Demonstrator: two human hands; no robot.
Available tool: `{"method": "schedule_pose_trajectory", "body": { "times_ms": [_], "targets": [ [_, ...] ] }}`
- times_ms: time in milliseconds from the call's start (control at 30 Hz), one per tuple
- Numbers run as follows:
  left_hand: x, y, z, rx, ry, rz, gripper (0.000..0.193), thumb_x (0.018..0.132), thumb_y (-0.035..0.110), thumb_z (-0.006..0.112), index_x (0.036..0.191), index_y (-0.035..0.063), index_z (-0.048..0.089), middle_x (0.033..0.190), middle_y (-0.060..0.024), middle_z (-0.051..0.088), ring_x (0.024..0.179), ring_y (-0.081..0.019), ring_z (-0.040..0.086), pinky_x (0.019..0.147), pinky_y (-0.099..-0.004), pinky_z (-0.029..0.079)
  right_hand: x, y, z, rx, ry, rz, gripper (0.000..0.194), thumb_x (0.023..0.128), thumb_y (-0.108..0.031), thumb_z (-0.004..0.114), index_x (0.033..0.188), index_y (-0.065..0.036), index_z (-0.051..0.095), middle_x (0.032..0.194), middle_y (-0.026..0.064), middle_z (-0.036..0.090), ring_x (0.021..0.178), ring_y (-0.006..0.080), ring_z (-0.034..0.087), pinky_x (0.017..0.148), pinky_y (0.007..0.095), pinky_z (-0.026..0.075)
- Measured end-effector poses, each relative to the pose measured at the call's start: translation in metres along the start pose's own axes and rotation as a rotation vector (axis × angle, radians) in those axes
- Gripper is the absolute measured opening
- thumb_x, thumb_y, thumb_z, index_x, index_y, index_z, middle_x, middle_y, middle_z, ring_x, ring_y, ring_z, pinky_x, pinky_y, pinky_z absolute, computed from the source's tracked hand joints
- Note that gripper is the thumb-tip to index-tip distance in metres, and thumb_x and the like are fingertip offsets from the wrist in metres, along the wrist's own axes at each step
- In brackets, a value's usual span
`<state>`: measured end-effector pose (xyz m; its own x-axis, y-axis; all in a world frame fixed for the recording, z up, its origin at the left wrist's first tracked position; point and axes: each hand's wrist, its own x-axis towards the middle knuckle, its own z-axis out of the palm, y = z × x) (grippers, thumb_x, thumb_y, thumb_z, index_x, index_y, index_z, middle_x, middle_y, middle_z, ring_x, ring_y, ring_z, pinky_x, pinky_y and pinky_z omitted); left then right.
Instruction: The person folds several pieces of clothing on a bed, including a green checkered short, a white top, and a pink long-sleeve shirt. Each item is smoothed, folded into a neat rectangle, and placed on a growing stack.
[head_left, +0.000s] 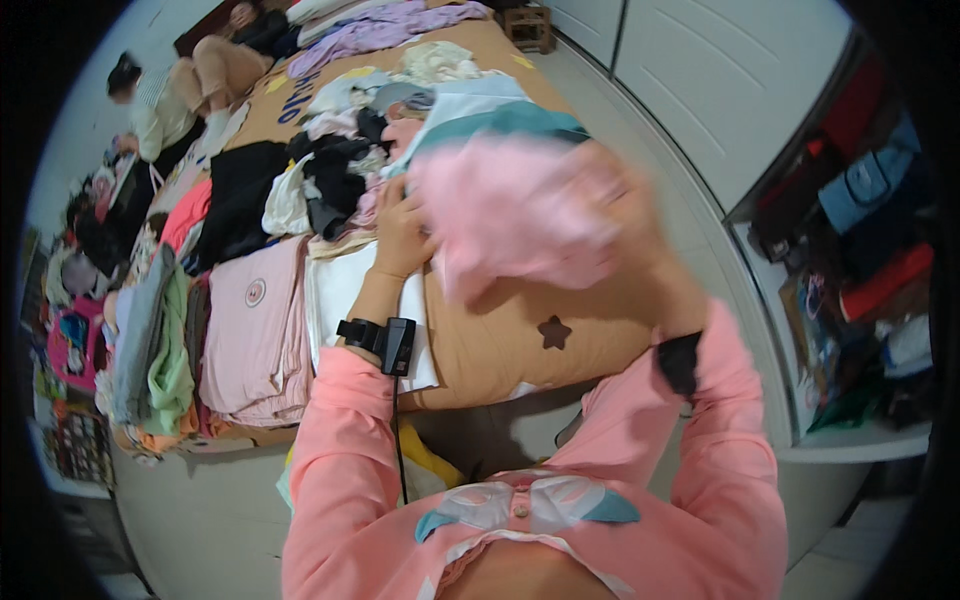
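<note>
A light pink cloth garment (517, 210), blurred by motion, hangs spread above the near corner of a bed with a tan cover. My right hand (619, 199) grips its right side and is blurred too. At its left edge is my left hand (405, 229), fingers bent against the fabric; whether they pinch it is not clear. A teal cloth (499, 120) lies just beyond the pink garment. Beneath my left wrist is a folded white cloth (341, 292), with a folded pink striped garment (251, 330) beside it to the left.
Small loose clothes (330, 184) lie heaped mid-bed, left of my hands. Folded green and grey garments (169, 352) stand at the left edge. Two people are at the far left, one (161, 112) seated by the bed. An open cabinet (862, 442) with bags is at right, beside white sliding doors (720, 82).
</note>
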<state>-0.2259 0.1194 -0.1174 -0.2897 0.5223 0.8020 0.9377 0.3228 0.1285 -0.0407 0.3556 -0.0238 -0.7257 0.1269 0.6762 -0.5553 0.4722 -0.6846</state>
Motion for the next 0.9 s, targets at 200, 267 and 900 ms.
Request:
{"method": "schedule_pose_trajectory", "body": {
  "times_ms": [200,267,900],
  "targets": [
    [0.002,0.01,0.005,0.256,-0.015,0.177,0.019,0.07,0.01,0.073,0.088,0.0172,0.073,0.117,0.001,0.069,0.121,-0.0304,0.053,0.1,-0.0435,0.039,-0.091,0.049,0.072,-0.161,-0.049,-0.052,0.035,0.079,-0.018,0.062,0.114,-0.01,0.063,0.105,0.0112,0.066,0.1,0.0306,0.064,0.084,0.041,0.051],
    [0.002,0.015,0.004,0.31,-0.072,0.2,0.022,0.071,0.009,0.073,0.093,0.0153,0.072,0.122,-0.0004,0.067,0.123,-0.0307,0.051,0.103,-0.0428,0.035,-0.097,0.057,0.074,-0.127,-0.038,-0.013,0.033,0.078,-0.02,0.062,0.11,-0.01,0.063,0.104,0.0114,0.066,0.1,0.0302,0.064,0.086,0.0417,0.05],
    [-0.004,0.054,0.008,0.664,-0.366,0.196,0.029,0.081,0.014,0.069,0.11,0.0124,0.066,0.138,-0.0037,0.057,0.133,-0.0341,0.041,0.109,-0.0455,0.03,-0.109,0.057,0.079,-0.036,0.159,-0.129,0.045,0.078,-0.034,0.07,0.11,-0.002,0.061,0.103,0.0109,0.066,0.108,0.0278,0.057,0.089,0.0423,0.047]
  ]
}}
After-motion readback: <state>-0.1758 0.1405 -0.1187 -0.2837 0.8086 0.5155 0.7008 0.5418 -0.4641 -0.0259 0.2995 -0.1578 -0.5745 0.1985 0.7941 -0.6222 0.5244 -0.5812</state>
